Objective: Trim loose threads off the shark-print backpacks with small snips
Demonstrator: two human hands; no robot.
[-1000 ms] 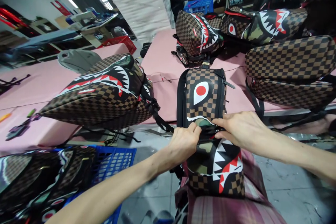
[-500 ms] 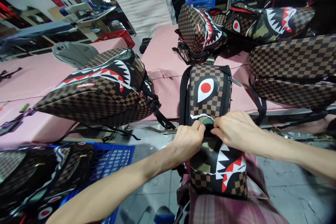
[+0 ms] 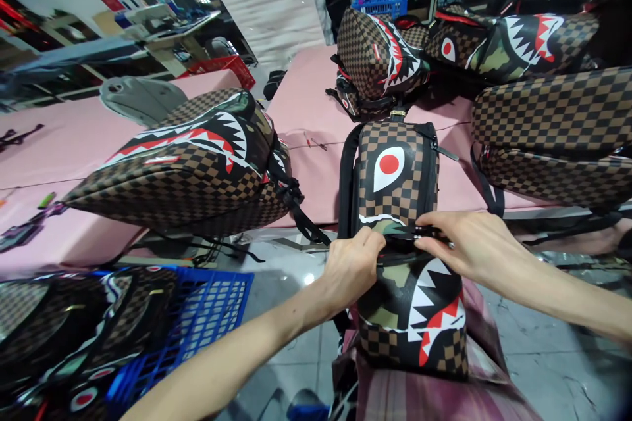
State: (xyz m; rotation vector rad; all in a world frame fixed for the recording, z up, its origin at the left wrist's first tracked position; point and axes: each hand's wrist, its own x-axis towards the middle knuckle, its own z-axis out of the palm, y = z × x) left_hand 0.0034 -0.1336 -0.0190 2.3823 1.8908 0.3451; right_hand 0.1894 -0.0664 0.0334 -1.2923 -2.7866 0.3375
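A brown checkered backpack with a shark mouth and a red-and-white eye lies in front of me, one end on the pink table, the other on my lap. My left hand is closed, pinching the fabric beside the front pocket's zipper. My right hand is closed too, pinching something small on the zipper line, most likely the pull, toward the right side of the pocket.
More shark backpacks lie around: one at the left, several stacked at the back right. A blue crate with more bags stands at the lower left. The pink table stretches ahead; a grey floor shows below.
My right hand has slid to the right along the zipper line, away from my left hand, which stayed pinching the fabric.
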